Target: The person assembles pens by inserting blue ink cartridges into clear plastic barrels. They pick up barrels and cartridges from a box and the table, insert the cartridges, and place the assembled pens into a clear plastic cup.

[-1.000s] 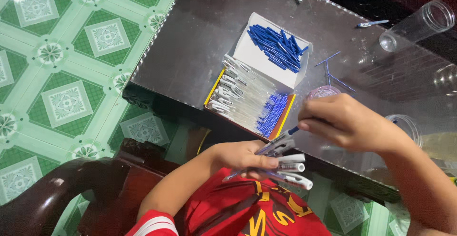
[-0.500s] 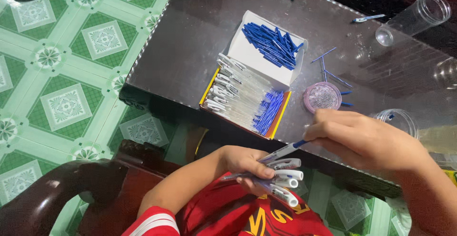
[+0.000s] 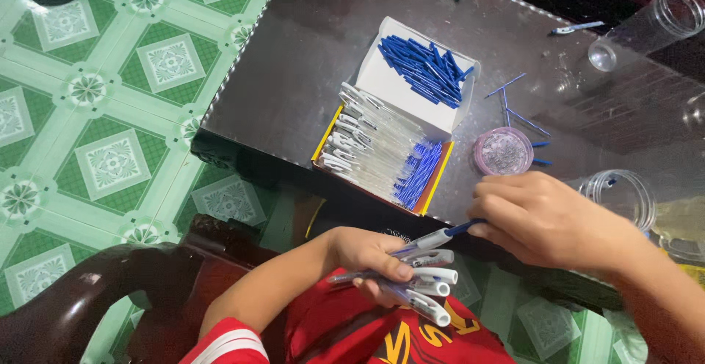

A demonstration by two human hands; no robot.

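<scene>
Pink round lid [image 3: 502, 150] — green floor tiles [image 3: 110, 162]

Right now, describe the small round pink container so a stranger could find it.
On the dark table, look just right of the yellow-edged tray of pens. The pink container sits there: small, round, lidded, unlike the tall clear jars nearby.

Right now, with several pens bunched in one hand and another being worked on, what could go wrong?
The left hand clamps a loose bundle of pens over the lap, away from the table; one could slip out and drop. The right hand pinches the blue end of the top pen, so a skewed push might jam it. The open box of pens sits near the table edge, where an elbow might knock it off.
</scene>
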